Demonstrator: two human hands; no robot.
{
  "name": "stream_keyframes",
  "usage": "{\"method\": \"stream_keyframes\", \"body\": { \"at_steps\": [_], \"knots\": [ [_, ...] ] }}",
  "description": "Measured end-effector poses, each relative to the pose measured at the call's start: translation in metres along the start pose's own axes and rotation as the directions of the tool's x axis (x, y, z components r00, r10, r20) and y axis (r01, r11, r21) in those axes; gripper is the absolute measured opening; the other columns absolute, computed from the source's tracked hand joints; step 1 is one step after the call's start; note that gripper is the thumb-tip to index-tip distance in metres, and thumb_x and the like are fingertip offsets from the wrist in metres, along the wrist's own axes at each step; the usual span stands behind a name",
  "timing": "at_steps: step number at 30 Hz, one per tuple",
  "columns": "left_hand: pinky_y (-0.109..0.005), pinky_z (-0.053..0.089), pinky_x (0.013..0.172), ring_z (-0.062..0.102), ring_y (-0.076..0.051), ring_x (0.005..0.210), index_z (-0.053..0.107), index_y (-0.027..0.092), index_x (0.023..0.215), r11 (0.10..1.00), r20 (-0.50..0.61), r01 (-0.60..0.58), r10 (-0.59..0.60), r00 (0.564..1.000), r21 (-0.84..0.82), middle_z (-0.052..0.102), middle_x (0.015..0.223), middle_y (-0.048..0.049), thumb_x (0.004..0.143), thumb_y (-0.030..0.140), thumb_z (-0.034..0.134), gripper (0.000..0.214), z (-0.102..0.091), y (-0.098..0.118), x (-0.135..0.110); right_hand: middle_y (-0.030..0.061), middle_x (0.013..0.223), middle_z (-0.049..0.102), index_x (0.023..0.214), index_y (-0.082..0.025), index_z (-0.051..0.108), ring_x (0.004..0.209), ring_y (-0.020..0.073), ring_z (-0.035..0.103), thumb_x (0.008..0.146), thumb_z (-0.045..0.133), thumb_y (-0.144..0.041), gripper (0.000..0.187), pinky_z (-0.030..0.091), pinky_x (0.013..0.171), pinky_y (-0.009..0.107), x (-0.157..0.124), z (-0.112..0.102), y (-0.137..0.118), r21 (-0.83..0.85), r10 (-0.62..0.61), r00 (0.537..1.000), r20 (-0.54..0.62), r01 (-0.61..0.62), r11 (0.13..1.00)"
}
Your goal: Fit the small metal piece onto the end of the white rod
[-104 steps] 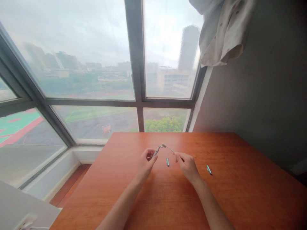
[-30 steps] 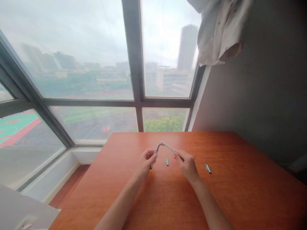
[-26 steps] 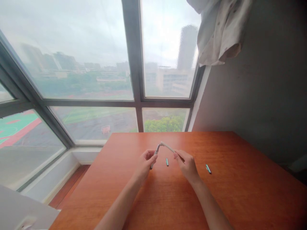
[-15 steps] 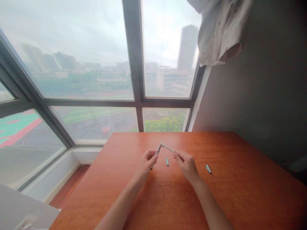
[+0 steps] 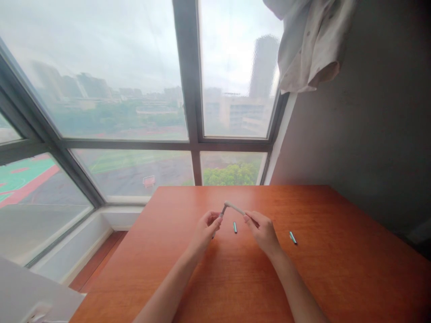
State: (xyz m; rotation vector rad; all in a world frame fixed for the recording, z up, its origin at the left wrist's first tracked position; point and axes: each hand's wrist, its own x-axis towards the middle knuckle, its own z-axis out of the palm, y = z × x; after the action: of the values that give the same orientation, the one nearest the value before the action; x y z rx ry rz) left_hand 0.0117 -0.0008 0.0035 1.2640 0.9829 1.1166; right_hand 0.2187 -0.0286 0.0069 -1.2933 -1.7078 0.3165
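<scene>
My left hand [image 5: 206, 229] is closed around a slim dark grey rod [image 5: 223, 210], which tilts up and away to the right. In my right hand [image 5: 262, 229], thumb and fingers pinch a thin pale stick [image 5: 236, 209] that slopes up to the left. The tips of rod and stick meet above the table, forming a peak; I cannot tell whether they are joined. Just beyond and between my hands lies a small dark piece with a pale green strip [image 5: 235, 227]. A similar small piece [image 5: 292, 237] rests to the right of my right hand.
Both hands are over a reddish-brown wooden table [image 5: 215, 287]. Large windows [image 5: 117, 76] with grey frames stand behind and to the left. A pale cloth [image 5: 308, 49] hangs at the upper right, before a grey wall [image 5: 363, 125].
The upper ends of the rod and stick have shifted very slightly where they meet. Both hands keep nearly the same place and grip; the small pieces on the table lie still.
</scene>
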Motion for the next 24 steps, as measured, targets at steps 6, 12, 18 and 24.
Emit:
{"method": "stream_keyframes", "body": {
  "at_steps": [6, 12, 18, 24],
  "knots": [
    [-0.022, 0.041, 0.061, 0.05, -0.011, 0.064, 0.061, 0.018, 0.091, 0.999, -0.038, -0.014, 0.013, 0.999, -0.05, 0.056, 0.073, 0.0011, 0.074, 0.039, 0.066, 0.027, -0.002, 0.0002, 0.0, 0.0054, 0.077, 0.067, 0.096, -0.018, 0.07, 0.068, 0.017, 0.06, 0.092, 0.043, -0.039, 0.034, 0.043, 0.061, 0.023, 0.0001, -0.0022, 0.0033, 0.021, 0.027, 1.0, 0.0, -0.027, 0.999],
    [-0.023, 0.041, 0.061, 0.05, -0.012, 0.065, 0.062, 0.017, 0.09, 1.0, -0.025, -0.009, 0.009, 1.0, -0.002, 0.057, 0.072, -0.0001, 0.073, 0.041, 0.067, 0.03, -0.0025, -0.0009, 0.0023, 0.0058, 0.082, 0.069, 0.098, -0.019, 0.07, 0.072, 0.0181, 0.062, 0.09, 0.048, -0.036, 0.029, 0.046, 0.065, 0.024, -0.0008, 0.0002, 0.0037, 0.082, 0.075, 0.997, -0.018, -0.073, 0.994],
    [-0.025, 0.042, 0.061, 0.051, -0.014, 0.064, 0.063, 0.016, 0.084, 0.998, -0.012, -0.019, 0.019, 1.0, 0.068, 0.056, 0.066, -0.0001, 0.069, 0.044, 0.068, 0.033, -0.0022, -0.004, 0.0062, 0.005, 0.075, 0.068, 0.094, -0.017, 0.071, 0.069, 0.0175, 0.061, 0.089, 0.049, -0.036, 0.029, 0.045, 0.063, 0.024, -0.0005, 0.0013, 0.0018, 0.076, 0.061, 0.998, 0.003, -0.061, 0.995],
    [-0.025, 0.042, 0.063, 0.052, -0.014, 0.066, 0.063, 0.016, 0.088, 0.998, -0.04, -0.04, 0.041, 0.998, 0.043, 0.058, 0.07, -0.0012, 0.071, 0.042, 0.067, 0.032, -0.0025, -0.0007, 0.0042, 0.0047, 0.075, 0.069, 0.096, -0.017, 0.072, 0.067, 0.0167, 0.061, 0.089, 0.05, -0.037, 0.03, 0.044, 0.059, 0.023, -0.0007, 0.0015, 0.0052, 0.102, 0.08, 0.997, 0.003, -0.08, 0.992]
  ]
}}
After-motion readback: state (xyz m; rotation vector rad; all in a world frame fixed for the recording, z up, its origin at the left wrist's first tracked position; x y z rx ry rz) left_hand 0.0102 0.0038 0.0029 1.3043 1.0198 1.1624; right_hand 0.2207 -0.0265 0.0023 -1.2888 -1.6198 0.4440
